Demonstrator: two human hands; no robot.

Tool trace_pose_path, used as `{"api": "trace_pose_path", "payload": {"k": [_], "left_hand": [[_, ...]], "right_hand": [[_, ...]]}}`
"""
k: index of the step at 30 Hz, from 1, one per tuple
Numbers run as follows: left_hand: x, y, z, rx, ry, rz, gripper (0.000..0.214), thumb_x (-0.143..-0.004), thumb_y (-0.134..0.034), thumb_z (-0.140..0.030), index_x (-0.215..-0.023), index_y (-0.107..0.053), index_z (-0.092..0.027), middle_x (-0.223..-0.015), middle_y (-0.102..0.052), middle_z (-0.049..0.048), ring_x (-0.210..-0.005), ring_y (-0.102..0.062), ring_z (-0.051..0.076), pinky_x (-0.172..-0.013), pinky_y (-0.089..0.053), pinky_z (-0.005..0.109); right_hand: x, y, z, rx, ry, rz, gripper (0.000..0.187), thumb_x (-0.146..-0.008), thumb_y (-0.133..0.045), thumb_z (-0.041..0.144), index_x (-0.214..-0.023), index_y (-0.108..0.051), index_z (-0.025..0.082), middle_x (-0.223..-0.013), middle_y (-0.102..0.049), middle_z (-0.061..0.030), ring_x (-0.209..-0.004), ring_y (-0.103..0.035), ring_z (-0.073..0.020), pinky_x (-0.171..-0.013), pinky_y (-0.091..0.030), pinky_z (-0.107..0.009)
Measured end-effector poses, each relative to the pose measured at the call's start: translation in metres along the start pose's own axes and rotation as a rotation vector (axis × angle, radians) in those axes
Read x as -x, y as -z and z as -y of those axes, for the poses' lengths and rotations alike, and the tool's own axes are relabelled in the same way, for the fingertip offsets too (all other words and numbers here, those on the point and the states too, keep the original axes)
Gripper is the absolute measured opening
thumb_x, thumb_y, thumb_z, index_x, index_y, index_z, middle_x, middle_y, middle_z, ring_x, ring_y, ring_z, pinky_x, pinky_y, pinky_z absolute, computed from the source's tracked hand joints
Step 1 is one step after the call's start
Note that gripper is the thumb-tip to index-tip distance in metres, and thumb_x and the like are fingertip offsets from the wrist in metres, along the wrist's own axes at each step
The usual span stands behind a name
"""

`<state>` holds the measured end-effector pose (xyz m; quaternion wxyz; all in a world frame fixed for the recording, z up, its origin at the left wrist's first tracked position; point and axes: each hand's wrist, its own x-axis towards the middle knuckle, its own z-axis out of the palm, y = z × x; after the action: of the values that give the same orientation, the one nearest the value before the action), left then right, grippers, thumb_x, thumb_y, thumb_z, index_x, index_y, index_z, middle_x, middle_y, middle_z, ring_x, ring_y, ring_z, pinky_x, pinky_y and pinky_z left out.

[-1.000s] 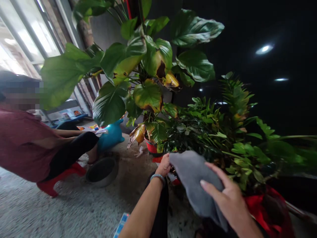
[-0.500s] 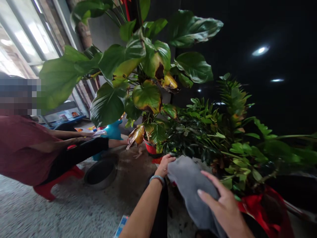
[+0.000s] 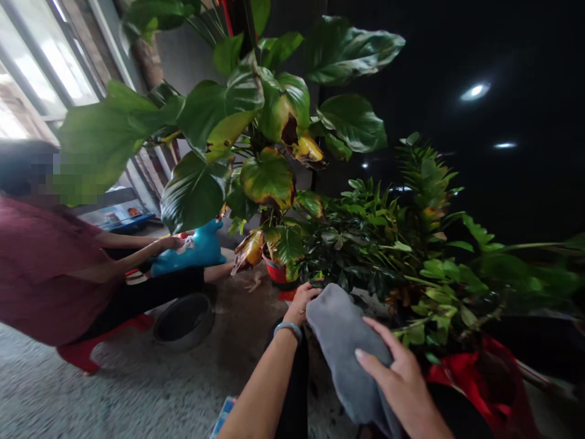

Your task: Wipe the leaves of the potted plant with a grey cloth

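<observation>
In my right hand is a limp grey cloth, held between thumb and fingers and hanging downward. My left hand, with a pale bangle on its wrist, reaches to the dark green leaves of a low potted plant. Its fingers are curled at the edge of the foliage, beside the top of the cloth. What they grip there is hidden. Above stands a taller plant with big leaves, some of them yellow and brown, in a red pot.
At the left a person sits on a red stool, hands on a blue object. A dark basin lies on the floor between us. Red wrapping surrounds a pot at the right. Behind the plants is a dark glossy wall.
The view has shifted slightly. My hands keep nearly the same pose, and the cloth hangs a little flatter. The seated person's hands have changed position, and more of the blue object shows.
</observation>
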<state>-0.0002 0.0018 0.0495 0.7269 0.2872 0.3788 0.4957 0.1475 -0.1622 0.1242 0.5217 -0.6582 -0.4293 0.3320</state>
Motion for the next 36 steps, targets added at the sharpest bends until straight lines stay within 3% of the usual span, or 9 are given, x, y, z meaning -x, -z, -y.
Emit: {"api": "trace_pose_path", "payload": {"k": [3,6,9,13,16,21,26,29,36], "left_hand": [[0.0,-0.001,0.001,0.083,-0.02,0.03,0.03,-0.036,-0.078,-0.01,-0.065,-0.071,-0.016,-0.056,-0.067,-0.0015,-0.052,-0.056,0.012,-0.056,-0.042,0.024],[0.0,-0.002,0.005,0.098,0.006,0.034,0.038,-0.038,-0.076,-0.008,-0.075,-0.073,-0.016,-0.058,-0.068,-0.0016,-0.054,-0.056,0.012,-0.056,-0.041,0.024],[0.0,-0.001,0.008,0.087,0.004,0.02,0.039,-0.038,-0.076,-0.01,-0.077,-0.073,-0.016,-0.061,-0.069,-0.0012,-0.054,-0.056,0.012,-0.056,-0.041,0.024],[-0.002,0.0,0.01,0.029,0.003,0.028,0.039,-0.039,-0.079,-0.012,-0.077,-0.072,-0.015,-0.061,-0.069,0.0006,-0.052,-0.055,0.013,-0.056,-0.041,0.026],[-0.002,-0.001,0.01,0.031,0.001,0.032,0.037,-0.041,-0.08,-0.013,-0.077,-0.071,-0.015,-0.059,-0.067,-0.0008,-0.053,-0.055,0.012,-0.058,-0.042,0.027],[0.001,-0.009,0.011,0.126,-0.042,0.042,0.036,-0.041,-0.087,-0.026,-0.062,-0.06,-0.017,-0.058,-0.063,-0.0029,-0.054,-0.055,0.012,-0.055,-0.042,0.025],[-0.001,-0.012,0.017,0.029,-0.011,0.044,0.038,-0.04,-0.088,-0.028,-0.065,-0.06,-0.017,-0.055,-0.061,-0.0032,-0.048,-0.052,0.011,-0.05,-0.038,0.024],[-0.004,-0.011,0.018,-0.017,-0.009,0.035,0.034,-0.04,-0.085,-0.022,-0.062,-0.06,-0.016,-0.05,-0.058,-0.004,-0.045,-0.049,0.01,-0.046,-0.034,0.023],[-0.002,-0.013,0.015,-0.006,-0.004,0.034,0.028,-0.041,-0.083,-0.019,-0.059,-0.061,-0.017,-0.053,-0.061,-0.0026,-0.047,-0.05,0.01,-0.046,-0.032,0.023]], "right_hand": [[-0.013,0.027,0.033,-0.008,0.063,-0.189,0.065,-0.053,-0.074,0.051,-0.112,-0.07,0.023,-0.105,-0.075,-0.0077,-0.097,-0.068,-0.0323,-0.087,-0.052,-0.044],[-0.041,0.029,0.047,-0.045,0.149,-0.412,0.071,-0.054,-0.075,0.052,-0.118,-0.066,0.021,-0.105,-0.073,-0.0085,-0.093,-0.068,-0.0304,-0.084,-0.052,-0.043],[-0.045,0.007,0.026,-0.108,0.05,-0.277,0.069,-0.051,-0.072,0.051,-0.112,-0.066,0.019,-0.102,-0.074,-0.0105,-0.092,-0.068,-0.0308,-0.084,-0.052,-0.042],[-0.011,-0.009,0.001,-0.084,-0.127,-0.013,0.058,-0.047,-0.071,0.048,-0.097,-0.07,0.019,-0.093,-0.075,-0.0106,-0.092,-0.068,-0.0333,-0.086,-0.052,-0.043],[-0.002,0.006,0.018,-0.087,-0.042,-0.148,0.064,-0.053,-0.071,0.052,-0.108,-0.068,0.02,-0.102,-0.074,-0.0096,-0.094,-0.068,-0.0321,-0.086,-0.051,-0.043],[-0.042,0.022,0.043,-0.008,0.209,-0.567,0.069,-0.059,-0.07,0.05,-0.12,-0.063,0.018,-0.117,-0.068,-0.0139,-0.104,-0.063,-0.0337,-0.091,-0.047,-0.046],[-0.029,-0.002,-0.007,-0.133,-0.126,-0.32,0.068,-0.055,-0.067,0.055,-0.113,-0.063,0.019,-0.105,-0.073,-0.0118,-0.099,-0.067,-0.0329,-0.084,-0.052,-0.042],[-0.004,-0.004,-0.012,-0.192,-0.201,-0.219,0.071,-0.054,-0.069,0.057,-0.114,-0.063,0.02,-0.107,-0.073,-0.0125,-0.101,-0.067,-0.0339,-0.085,-0.053,-0.041],[-0.041,0.014,0.025,-0.126,0.104,-0.55,0.078,-0.062,-0.069,0.053,-0.131,-0.055,0.019,-0.129,-0.063,-0.0154,-0.115,-0.06,-0.0342,-0.095,-0.047,-0.046]]}}
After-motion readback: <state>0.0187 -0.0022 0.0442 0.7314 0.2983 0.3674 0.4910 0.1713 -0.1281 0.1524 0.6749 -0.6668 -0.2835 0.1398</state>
